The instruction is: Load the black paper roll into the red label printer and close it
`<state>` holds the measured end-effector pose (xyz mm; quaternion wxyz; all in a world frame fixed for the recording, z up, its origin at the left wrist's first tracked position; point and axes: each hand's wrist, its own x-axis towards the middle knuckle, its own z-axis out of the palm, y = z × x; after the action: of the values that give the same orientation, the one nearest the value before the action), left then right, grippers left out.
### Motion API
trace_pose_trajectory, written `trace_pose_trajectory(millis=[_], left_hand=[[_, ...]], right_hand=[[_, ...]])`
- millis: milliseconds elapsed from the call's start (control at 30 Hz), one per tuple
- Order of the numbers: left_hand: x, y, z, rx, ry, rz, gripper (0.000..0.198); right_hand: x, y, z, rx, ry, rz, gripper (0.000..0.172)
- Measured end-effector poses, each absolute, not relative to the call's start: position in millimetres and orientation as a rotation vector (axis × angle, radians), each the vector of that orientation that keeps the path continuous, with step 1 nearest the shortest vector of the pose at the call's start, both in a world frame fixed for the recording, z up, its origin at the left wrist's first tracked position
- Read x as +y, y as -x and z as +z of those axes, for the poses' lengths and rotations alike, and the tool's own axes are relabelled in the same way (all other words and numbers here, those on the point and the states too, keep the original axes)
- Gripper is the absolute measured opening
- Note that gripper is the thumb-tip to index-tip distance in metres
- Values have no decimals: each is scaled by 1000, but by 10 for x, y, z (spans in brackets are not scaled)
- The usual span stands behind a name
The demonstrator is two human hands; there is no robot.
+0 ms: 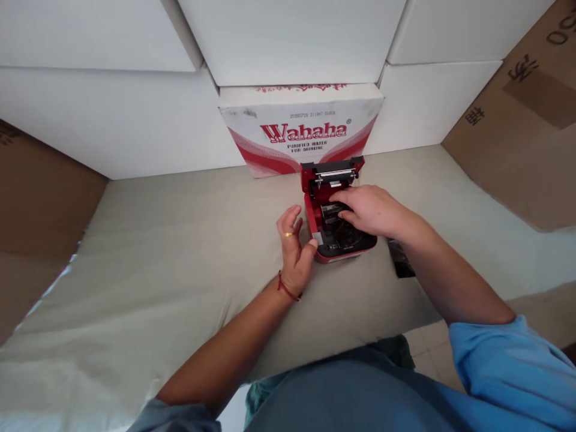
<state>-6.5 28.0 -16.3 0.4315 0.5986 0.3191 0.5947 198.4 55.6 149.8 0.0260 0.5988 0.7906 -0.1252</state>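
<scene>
A small red and black device (346, 245), which looks like a label printer, lies on the cloth with its hinged lid (332, 171) raised. The lid's inner side carries a pale bar and metal parts. My right hand (371, 209) reaches into the open body from the right, its thumb and index finger closed around a glossy black part (330, 210); their exact grip is partly hidden. At the device's left side is my left hand (294, 246), its thumb touching the near left corner and its fingers loosely bent and apart, beside the red wall.
A white and red Wahaha water carton (310, 135) stands behind the device, among large white boxes (292, 39). Brown cartons stand at left (40, 222) and right (517, 138). A dark object (402, 259) lies partly under my right forearm. Pale cloth (180, 240) covers the surface.
</scene>
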Motion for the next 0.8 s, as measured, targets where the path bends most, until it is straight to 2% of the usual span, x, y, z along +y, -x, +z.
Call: trace_pose_trajectory(millis=[100, 233, 367, 500, 633, 800], left_hand=[[200, 88, -81, 718, -1826, 1579, 59], [147, 53, -22, 751, -2069, 1548, 44], [128, 28, -21, 788, -2129, 1533, 33], [118, 36, -20, 741, -2149, 1515, 31], [102, 23, -19, 717, -2134, 1473, 30], [107, 8, -12, 729, -2011, 1686, 41]], right_hand=[[594, -1902, 1463, 2362, -1817, -262, 44], [641, -1904, 1411, 2382, -1809, -291, 44], [519, -2028, 1408, 2734, -1789, -454, 46], [94, -2210, 1338, 3162, -1690, -583, 33], [-421, -2278, 1075, 3340, -1813, -267, 27], [-744, -2161, 738, 3372, -1986, -12, 44]])
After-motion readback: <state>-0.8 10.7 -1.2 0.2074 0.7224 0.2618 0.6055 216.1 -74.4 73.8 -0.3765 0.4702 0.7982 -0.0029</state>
